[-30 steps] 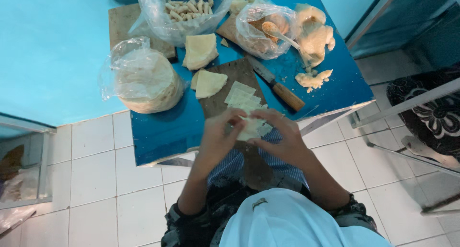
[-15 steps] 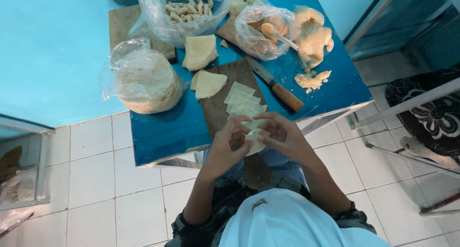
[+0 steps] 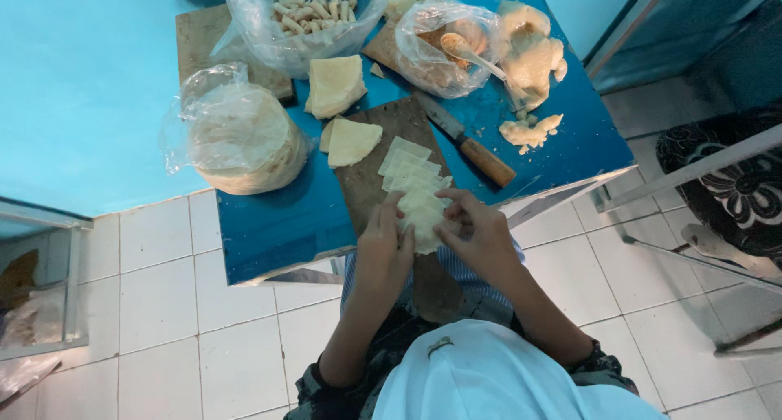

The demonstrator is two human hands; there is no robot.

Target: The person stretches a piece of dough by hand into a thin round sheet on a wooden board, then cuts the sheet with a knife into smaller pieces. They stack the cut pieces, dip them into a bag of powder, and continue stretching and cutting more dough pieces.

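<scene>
- Both hands are on one pale dough sheet (image 3: 423, 218), held just above the near end of the wooden board (image 3: 383, 155) on the blue counter (image 3: 269, 224).
- Left hand (image 3: 387, 253) fingers are pinched shut on its left edge; right hand (image 3: 481, 237) fingers are clamped on the right edge.
- The sheet looks thin, floppy and light, and I'd guess it tears easily, so edges or corners seem the safest grip.
- More cut sheets (image 3: 407, 166) sit fanned out on the board just beyond, with a knife (image 3: 468, 143) beside them.

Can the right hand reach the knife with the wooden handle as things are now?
Probably yes. The knife lies uncovered on the blue table, just beyond the right hand, with nothing between them. But both hands now hold a pale wrapper.
</scene>
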